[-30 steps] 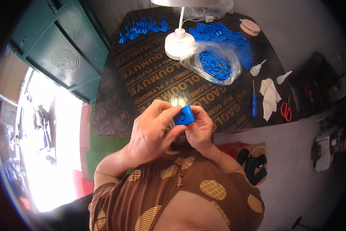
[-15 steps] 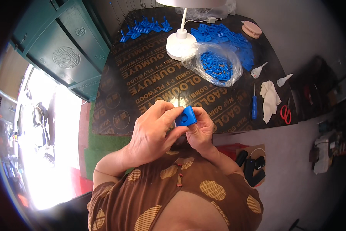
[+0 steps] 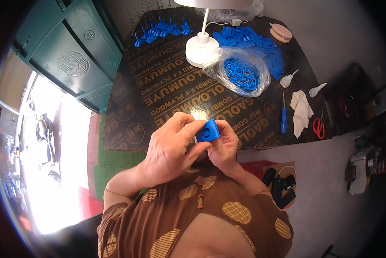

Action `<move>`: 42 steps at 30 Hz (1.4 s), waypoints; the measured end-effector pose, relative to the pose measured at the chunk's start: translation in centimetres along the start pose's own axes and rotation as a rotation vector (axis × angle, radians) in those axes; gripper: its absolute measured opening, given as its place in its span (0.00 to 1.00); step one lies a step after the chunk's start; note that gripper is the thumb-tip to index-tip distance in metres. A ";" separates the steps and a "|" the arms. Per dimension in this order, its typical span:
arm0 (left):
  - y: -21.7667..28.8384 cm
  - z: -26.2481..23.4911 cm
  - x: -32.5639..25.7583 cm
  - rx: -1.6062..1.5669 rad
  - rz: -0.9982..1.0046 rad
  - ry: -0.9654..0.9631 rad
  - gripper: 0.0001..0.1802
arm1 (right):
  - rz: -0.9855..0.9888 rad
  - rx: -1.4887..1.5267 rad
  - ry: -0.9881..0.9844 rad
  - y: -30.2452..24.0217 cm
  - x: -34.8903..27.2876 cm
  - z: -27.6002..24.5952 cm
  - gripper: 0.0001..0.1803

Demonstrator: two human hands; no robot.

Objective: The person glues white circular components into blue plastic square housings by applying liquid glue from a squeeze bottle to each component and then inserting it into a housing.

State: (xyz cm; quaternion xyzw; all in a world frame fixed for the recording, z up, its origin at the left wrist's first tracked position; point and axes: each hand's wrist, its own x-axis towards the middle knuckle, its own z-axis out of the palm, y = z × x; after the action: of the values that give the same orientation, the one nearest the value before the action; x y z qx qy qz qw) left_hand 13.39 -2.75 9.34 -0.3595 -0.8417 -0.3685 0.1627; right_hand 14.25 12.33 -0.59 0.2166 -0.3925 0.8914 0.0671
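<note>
Hardly anything has moved in half a second. Left hand and right hand, fingers curled, pinch the blue block near the front edge of the dark, shiny table. It looks light, hard and slippery; its sides seem best to hold. A green door stands left.

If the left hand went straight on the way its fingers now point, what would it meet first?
The left hand already touches the blue piece; just beyond it comes, probably, the right hand, though depth is hard to judge.
</note>
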 end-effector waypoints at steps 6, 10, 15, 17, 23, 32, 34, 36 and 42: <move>0.2 -0.1 0.1 0.001 -0.012 -0.020 0.26 | 0.005 0.042 -0.013 0.4 -0.2 -0.3 0.21; 0.2 0.0 0.1 -0.005 -0.017 -0.023 0.25 | 0.019 0.090 -0.017 0.6 -0.3 -0.5 0.21; 0.2 0.2 0.2 -0.015 -0.014 -0.011 0.25 | 0.018 0.095 -0.018 0.7 -0.3 -0.6 0.21; 0.3 0.1 0.2 -0.016 -0.017 -0.015 0.25 | 0.020 0.099 -0.016 0.8 -0.3 -0.7 0.21; 0.4 0.0 0.3 -0.046 -0.019 -0.019 0.27 | 0.022 0.130 -0.013 0.7 -0.4 -0.5 0.21; -0.2 -0.3 0.1 -0.089 -0.093 0.056 0.23 | 0.062 0.249 0.032 0.4 0.2 0.0 0.21; -0.5 -0.2 -0.1 -0.099 -0.112 0.073 0.22 | 0.053 0.305 0.007 0.5 0.5 -0.1 0.20; -0.9 -0.1 -0.2 -0.109 -0.131 0.090 0.21 | 0.081 0.385 0.006 0.8 0.5 -0.6 0.20; -2.3 0.7 -1.2 -0.124 -0.191 0.163 0.15 | 0.120 0.431 -0.047 0.8 1.0 -1.1 0.17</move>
State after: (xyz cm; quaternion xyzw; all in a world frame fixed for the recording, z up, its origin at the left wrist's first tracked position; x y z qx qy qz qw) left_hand 12.52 -3.88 7.08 -0.2560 -0.8316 -0.4616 0.1724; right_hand 12.77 12.56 -1.32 0.2231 -0.2068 0.9516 -0.0429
